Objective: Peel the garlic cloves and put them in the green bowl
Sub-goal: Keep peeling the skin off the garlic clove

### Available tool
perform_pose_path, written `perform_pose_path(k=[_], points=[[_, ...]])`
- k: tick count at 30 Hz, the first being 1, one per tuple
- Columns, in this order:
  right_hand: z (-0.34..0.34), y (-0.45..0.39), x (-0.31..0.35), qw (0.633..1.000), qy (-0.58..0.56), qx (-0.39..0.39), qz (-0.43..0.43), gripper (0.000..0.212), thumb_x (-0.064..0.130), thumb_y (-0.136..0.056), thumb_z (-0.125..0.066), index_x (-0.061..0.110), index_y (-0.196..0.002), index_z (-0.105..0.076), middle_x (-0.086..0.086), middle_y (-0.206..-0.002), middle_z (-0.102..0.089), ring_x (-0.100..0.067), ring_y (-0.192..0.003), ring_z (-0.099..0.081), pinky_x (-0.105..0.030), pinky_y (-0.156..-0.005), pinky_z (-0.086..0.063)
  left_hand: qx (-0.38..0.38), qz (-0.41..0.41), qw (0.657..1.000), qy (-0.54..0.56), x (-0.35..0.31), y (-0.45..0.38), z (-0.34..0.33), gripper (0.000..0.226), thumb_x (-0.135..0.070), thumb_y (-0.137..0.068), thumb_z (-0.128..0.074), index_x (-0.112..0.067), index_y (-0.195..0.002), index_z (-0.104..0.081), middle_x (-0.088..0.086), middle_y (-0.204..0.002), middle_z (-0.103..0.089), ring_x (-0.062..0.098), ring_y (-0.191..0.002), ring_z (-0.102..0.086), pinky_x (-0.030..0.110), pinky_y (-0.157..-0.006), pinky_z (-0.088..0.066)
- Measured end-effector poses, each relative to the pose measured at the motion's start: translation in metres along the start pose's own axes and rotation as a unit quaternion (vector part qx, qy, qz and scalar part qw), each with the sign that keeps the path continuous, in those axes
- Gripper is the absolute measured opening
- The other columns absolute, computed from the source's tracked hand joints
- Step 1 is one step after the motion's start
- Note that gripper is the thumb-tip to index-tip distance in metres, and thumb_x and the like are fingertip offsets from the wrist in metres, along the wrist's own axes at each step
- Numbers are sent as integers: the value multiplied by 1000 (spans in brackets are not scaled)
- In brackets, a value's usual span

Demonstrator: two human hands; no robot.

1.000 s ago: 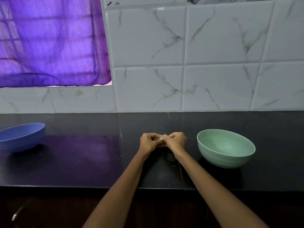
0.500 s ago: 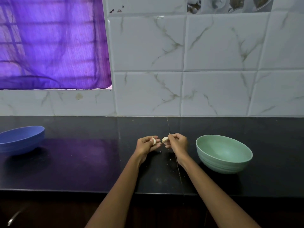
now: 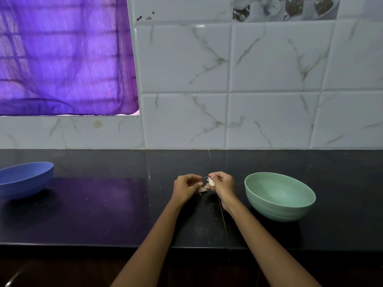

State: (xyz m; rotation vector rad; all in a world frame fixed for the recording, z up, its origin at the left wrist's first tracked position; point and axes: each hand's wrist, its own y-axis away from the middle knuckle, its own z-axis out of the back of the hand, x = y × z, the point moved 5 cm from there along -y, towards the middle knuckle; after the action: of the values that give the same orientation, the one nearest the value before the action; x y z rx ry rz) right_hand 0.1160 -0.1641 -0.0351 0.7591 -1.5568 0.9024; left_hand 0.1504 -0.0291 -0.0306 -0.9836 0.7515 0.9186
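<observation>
Garlic clove [image 3: 211,181] pinched in right hand [image 3: 222,184] beside green bowl [image 3: 279,206]; left hand [image 3: 185,186] grip curled, empty.

Dim, soft-focus view — violet glow from the curtained window [image 3: 62,56] — wide-angle bowing at edges

Counter [image 3: 103,214]: wide bare stretch between my left hand [image 3: 185,188] and the blue bowl [image 3: 24,179] at far left. My right hand [image 3: 221,185] sits near the green bowl [image 3: 279,196]; narrow gap between them, bowl mouth open from above. Tiled wall [image 3: 228,121] closes off the back. A small pale scrap [image 3: 202,190] lies under my hands.
</observation>
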Motion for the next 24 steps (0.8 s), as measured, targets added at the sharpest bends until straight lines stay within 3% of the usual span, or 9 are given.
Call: perform_pose_path(k=[4, 6, 8, 10, 13, 17, 24], points=[[-8, 3, 2, 999, 2, 39, 13, 27, 1, -96, -36, 7, -91, -62, -12, -91, -65, -18, -78, -66, -19, -69, -55, -29, -58, 998, 4, -4, -1, 5, 22, -12, -82, -68, -9, -104, -69, 0, -93, -69, 3, -83, -63, 6, -72, -49], [-13, 7, 5, 997, 23, 64, 38, 25, -3, -94, -39, 8, -96, -62, -10, -94, -65, -17, -84, -65, -18, -67, -53, -25, -75, 997, 10, -5, -1, 3, 19, -12, -80, -70, -10, -99, -71, 2, -88, -71, 1, -77, -65, 9, -71, -50], [-16, 9, 7, 995, 21, 83, 54, 17, -4, -90, -50, 5, -100, -61, -6, -89, -63, -11, -79, -62, -10, -54, -48, -25, -81, 996, 17, -6, -2, 2, 15, -14, -79, -72, -11, -93, -73, 4, -80, -72, 7, -72, -66, 17, -70, -54], [-14, 8, 9, 994, 9, 78, 70, 15, 0, -86, -60, 7, -100, -60, -6, -88, -64, -14, -80, -62, -10, -56, -49, -36, -77, 996, 39, -5, -4, 4, 9, -12, -77, -73, -10, -86, -73, 6, -76, -71, 14, -71, -68, 23, -69, -55], [-14, 8, 11, 995, -50, 66, 61, 7, 8, -91, -56, 6, -96, -59, -12, -89, -65, -17, -77, -65, -18, -64, -55, -76, -43, 990, 108, 0, -6, 12, 8, -2, -78, -70, -7, -83, -72, 3, -76, -71, 10, -71, -68, 19, -69, -54], [-9, 7, 12, 995, -87, 43, 39, 25, 14, -99, -40, -4, -102, -58, -15, -83, -62, -22, -68, -63, -20, -57, -56, -90, -13, 972, 216, 3, -6, 18, 12, 6, -80, -65, -1, -89, -69, 5, -81, -71, 2, -70, -68, 13, -69, -53], [-20, 11, 6, 989, -8, 143, 38, 20, 4, -88, -59, -2, -107, -63, -9, -78, -68, -11, -57, -65, -20, -58, -55, -55, 2, 954, 294, 5, -7, 14, 18, 7, -85, -57, 1, -99, -66, 4, -87, -71, 7, -81, -69, 16, -71, -53]])
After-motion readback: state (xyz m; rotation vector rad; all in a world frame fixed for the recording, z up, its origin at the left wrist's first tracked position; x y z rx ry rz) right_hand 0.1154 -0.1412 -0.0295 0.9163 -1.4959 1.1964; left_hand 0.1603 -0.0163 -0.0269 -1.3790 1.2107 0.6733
